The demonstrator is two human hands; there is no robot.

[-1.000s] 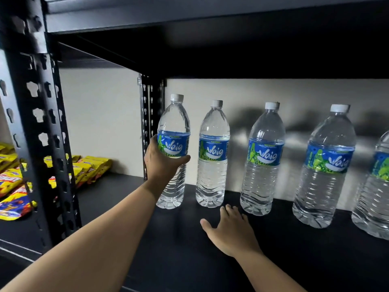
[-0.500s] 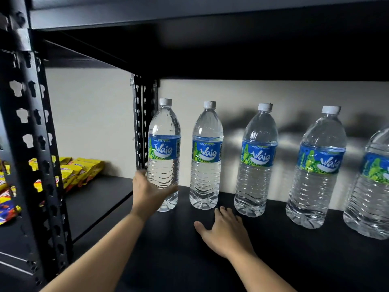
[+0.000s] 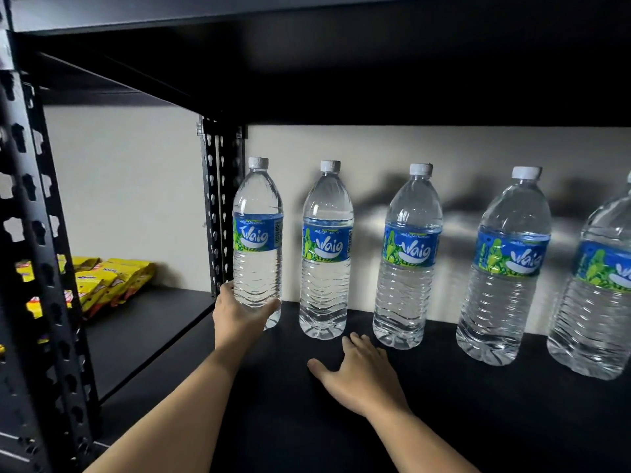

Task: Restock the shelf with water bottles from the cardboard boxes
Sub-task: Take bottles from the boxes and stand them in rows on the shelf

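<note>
- the leftmost bottle (image 3: pixel 257 233) stands upright at the shelf's (image 3: pixel 444 421) back-left corner, straight ahead of the left hand (image 3: pixel 239 322), which wraps its lower body and is nearer.
- the right hand (image 3: pixel 362 373) lies flat, fingers loosely spread, just before the second bottle (image 3: pixel 326 268), holding nothing.

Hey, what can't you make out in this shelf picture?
Head view:
Fifth bottle: cut off by the right edge.
Leftmost bottle: its base mostly hidden behind the left hand gripping it.
Snack packets: partly behind the shelf post, print too blurred to read.
Cardboard boxes: out of frame.
</note>
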